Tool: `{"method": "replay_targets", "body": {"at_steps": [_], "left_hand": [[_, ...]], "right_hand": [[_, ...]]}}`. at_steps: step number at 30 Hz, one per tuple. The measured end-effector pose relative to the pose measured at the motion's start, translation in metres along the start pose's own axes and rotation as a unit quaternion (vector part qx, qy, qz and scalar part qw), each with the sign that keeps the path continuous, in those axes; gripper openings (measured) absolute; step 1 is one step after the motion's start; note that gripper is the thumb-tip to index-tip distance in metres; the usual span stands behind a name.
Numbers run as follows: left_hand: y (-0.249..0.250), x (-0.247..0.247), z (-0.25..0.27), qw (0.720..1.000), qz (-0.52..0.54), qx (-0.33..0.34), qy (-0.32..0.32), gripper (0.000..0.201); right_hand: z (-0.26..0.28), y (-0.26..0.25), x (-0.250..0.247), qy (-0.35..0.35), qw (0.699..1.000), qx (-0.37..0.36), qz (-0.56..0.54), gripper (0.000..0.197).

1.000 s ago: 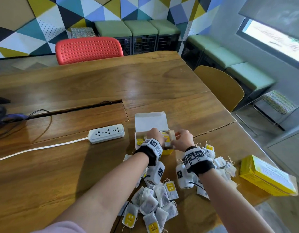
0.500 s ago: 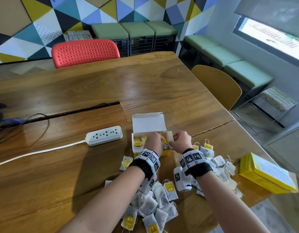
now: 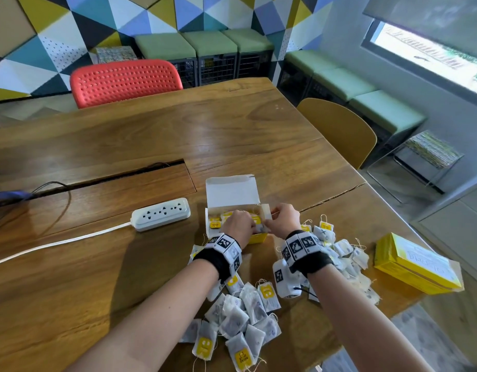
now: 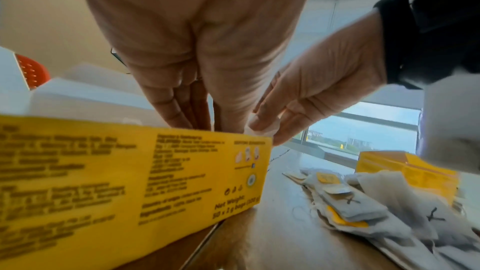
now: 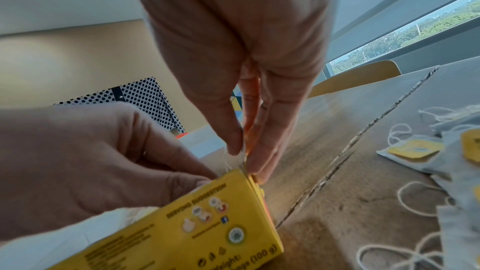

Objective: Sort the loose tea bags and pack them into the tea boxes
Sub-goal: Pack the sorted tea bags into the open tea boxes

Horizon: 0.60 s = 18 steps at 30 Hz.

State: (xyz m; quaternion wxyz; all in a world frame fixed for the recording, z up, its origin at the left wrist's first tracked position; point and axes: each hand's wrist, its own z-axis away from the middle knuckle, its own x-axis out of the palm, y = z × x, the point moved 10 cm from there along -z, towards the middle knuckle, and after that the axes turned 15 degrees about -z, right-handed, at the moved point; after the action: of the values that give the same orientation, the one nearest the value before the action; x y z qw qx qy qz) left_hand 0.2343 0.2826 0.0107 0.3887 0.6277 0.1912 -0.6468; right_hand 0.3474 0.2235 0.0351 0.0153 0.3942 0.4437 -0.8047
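Note:
An open yellow tea box (image 3: 256,238) stands mid-table with its white lid (image 3: 232,193) raised and yellow-tagged bags inside. My left hand (image 3: 238,225) reaches down into it; the fingers (image 4: 179,110) and thumb point behind the front wall (image 4: 130,171) and close on tea bags there, mostly hidden. My right hand (image 3: 274,218) pinches the box's right end flap between thumb and fingers (image 5: 259,161), and a string shows there. Loose tea bags lie in a near pile (image 3: 242,318) and a right pile (image 3: 339,251). A second, closed yellow box (image 3: 414,267) sits at the right.
A white power strip (image 3: 162,214) with its cable lies left of the open box, in front of a cable slot (image 3: 111,178). A red chair (image 3: 124,81) and a yellow chair (image 3: 339,130) stand at the far sides. The table's right edge runs close behind the closed box.
Both hands stay at the open box. My left hand has worked slightly deeper among the bags, and my right hand keeps hold of the end flap.

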Motion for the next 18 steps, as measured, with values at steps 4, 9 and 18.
{"method": "replay_targets", "body": {"at_steps": [4,9,18], "left_hand": [[0.002,-0.022,0.010,0.999,0.030,0.013,0.017,0.019],[0.009,-0.041,0.061,0.991,0.107,0.054,0.052,0.020],[0.029,0.048,0.142,0.985,-0.019,0.100,-0.143,0.048]], "right_hand": [[0.004,0.002,-0.003,0.010,0.999,-0.007,-0.048,0.012],[0.040,0.013,-0.030,0.095,0.987,-0.060,-0.114,0.012],[0.104,0.090,0.034,-0.068,0.997,-0.036,-0.002,0.015]]}}
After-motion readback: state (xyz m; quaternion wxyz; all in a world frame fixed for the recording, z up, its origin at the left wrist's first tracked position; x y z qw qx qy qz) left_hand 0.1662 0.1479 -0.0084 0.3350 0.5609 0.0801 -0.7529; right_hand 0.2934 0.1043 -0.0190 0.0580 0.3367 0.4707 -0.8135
